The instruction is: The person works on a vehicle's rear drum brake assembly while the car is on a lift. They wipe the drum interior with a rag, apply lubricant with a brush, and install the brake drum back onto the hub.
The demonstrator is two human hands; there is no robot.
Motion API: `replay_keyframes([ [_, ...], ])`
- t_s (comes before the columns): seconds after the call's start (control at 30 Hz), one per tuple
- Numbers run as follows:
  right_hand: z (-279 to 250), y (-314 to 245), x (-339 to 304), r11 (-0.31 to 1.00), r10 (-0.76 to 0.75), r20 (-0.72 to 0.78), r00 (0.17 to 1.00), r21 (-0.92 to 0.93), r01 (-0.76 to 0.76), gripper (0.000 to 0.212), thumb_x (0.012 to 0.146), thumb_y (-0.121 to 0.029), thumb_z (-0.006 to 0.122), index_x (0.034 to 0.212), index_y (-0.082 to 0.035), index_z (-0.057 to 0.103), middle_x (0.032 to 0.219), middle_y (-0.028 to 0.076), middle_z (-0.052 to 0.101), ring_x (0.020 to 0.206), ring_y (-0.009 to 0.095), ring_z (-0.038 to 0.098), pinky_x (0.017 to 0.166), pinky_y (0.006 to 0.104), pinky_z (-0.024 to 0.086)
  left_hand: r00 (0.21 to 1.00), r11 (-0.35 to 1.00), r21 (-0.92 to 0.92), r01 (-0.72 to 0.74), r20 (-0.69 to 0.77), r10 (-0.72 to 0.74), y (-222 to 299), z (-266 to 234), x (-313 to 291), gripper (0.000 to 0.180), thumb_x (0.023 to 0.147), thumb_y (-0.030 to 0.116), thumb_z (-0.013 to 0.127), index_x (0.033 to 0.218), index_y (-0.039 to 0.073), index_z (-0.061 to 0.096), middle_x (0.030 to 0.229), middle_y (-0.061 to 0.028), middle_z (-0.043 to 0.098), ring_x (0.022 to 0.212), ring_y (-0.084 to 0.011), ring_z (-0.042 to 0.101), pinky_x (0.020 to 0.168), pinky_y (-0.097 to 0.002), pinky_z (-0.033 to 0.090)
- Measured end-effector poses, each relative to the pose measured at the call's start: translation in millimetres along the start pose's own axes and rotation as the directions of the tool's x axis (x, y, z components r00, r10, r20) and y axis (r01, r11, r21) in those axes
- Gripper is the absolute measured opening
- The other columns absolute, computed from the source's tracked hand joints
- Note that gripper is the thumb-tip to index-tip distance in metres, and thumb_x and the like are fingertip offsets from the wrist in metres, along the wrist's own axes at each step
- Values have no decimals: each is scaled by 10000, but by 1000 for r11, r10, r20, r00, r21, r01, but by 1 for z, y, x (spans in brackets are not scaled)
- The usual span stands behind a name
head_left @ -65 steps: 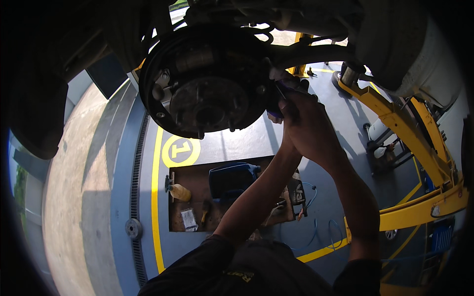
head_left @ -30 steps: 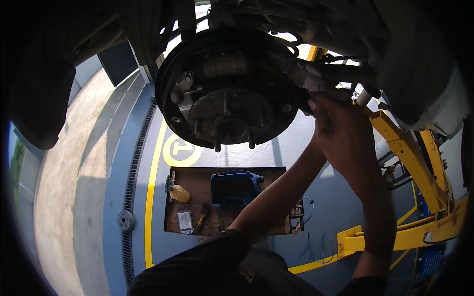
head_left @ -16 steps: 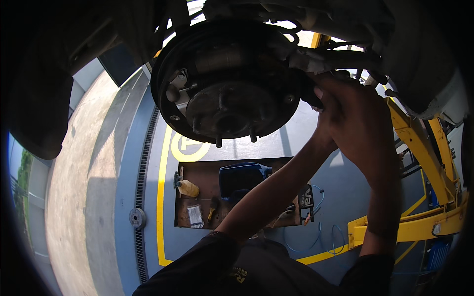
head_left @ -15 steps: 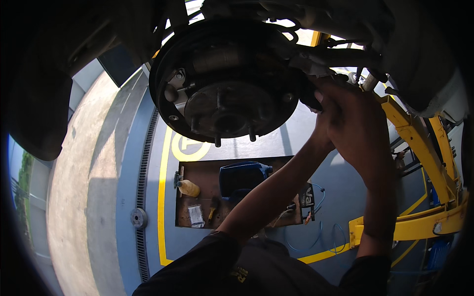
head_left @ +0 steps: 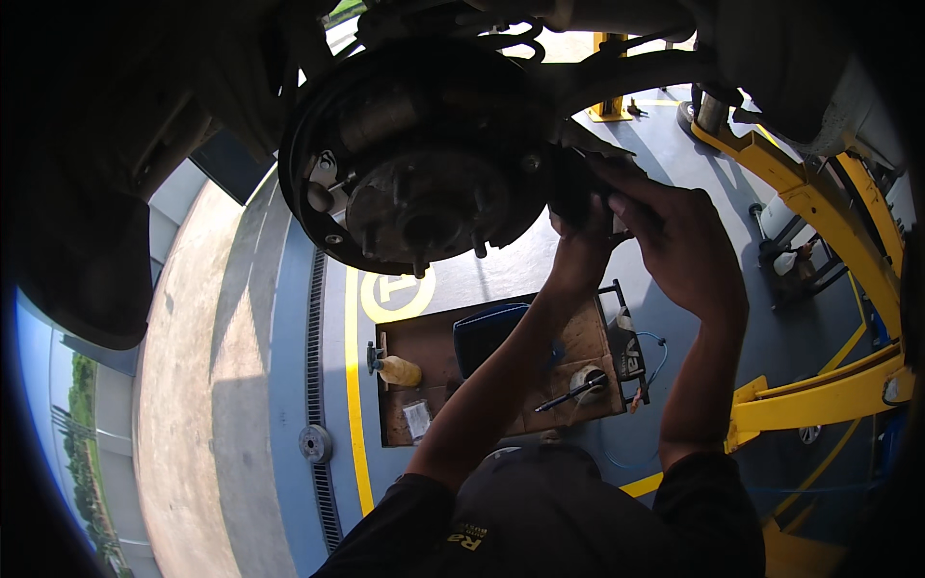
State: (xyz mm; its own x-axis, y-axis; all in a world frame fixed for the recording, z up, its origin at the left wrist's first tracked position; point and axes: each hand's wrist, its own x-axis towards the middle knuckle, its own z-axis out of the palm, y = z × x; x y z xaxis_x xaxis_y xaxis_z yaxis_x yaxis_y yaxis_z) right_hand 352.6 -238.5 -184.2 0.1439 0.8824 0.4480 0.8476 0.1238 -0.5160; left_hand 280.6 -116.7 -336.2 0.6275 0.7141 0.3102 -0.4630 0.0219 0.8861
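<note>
Left hand (head_left: 581,239) and right hand (head_left: 679,226) are sitting close together at a dark part (head_left: 571,181), just right of the drum brake assembly (head_left: 414,193), which is hanging overhead beside a suspension arm (head_left: 646,77); both hands are looking narrow and curled, but shade and overlap are hiding the fingertips, so can't tell what, if anything, they are gripping. Likeliest trouble: a slip, since the hands are working in a dim, cramped spot and blocking the view; knuckles could be scraping the assembly's edge, a small loose piece could be dropping, and the pale flap (head_left: 605,144) by the right fingers could be snagging one. Below, a cardboard-lined tool cart (head_left: 586,332) is carrying a yellowish spray bottle (head_left: 397,371), a white packet (head_left: 416,420), a blue jug (head_left: 485,337) partly behind the left forearm (head_left: 480,409), and a black-handled tool (head_left: 568,393) lying at a pale container. Around it, grey-blue floor (head_left: 641,284) is showing yellow lines (head_left: 358,424); a drain grate (head_left: 316,337) is running down the left, a round metal disc (head_left: 314,443) is lying on it, sunlit concrete (head_left: 183,385) is stretching beyond, and yellow lift arms (head_left: 819,405) are standing right
</note>
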Motion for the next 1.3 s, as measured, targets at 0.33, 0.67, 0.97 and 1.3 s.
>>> replay_keyframes([
  [0.33,10,-16,-77,999,-23,-154,988,-39,17,464,1037,-159,645,1496,-218,614,974,152,795,837,306,797,710,401,603,973,988,89,-128,-181,143,-18,46,-80,388,1087,242,576,1414,38,542,1330,-101,625,1172,-237,646,1000,-406,541],
  [0.67,-3,-36,-47,997,-13,-220,975,-75,-4,440,1041,-114,639,1472,-202,646,664,109,625,511,144,488,545,339,390,976,962,231,-145,-125,177,65,23,18,329,1095,213,558,1327,-18,589,1204,-146,704,1082,-248,707,939,-393,546],
  [0.97,24,-40,4,938,29,-133,991,-340,-73,565,975,-141,698,1517,-232,568,748,144,697,733,312,749,705,440,568,910,923,98,-373,-155,385,-5,-3,57,455,1042,285,640,1409,36,539,1296,-147,671,1153,-275,685,971,-381,537],
  [1.3,63,-28,-7,902,224,19,974,-384,-200,376,1051,-189,594,1420,-146,539,959,237,753,846,428,757,760,512,617,916,924,58,-378,-119,382,-35,13,41,476,1022,278,644,1404,20,524,1281,-172,665,1148,-281,679,961,-386,538],
])
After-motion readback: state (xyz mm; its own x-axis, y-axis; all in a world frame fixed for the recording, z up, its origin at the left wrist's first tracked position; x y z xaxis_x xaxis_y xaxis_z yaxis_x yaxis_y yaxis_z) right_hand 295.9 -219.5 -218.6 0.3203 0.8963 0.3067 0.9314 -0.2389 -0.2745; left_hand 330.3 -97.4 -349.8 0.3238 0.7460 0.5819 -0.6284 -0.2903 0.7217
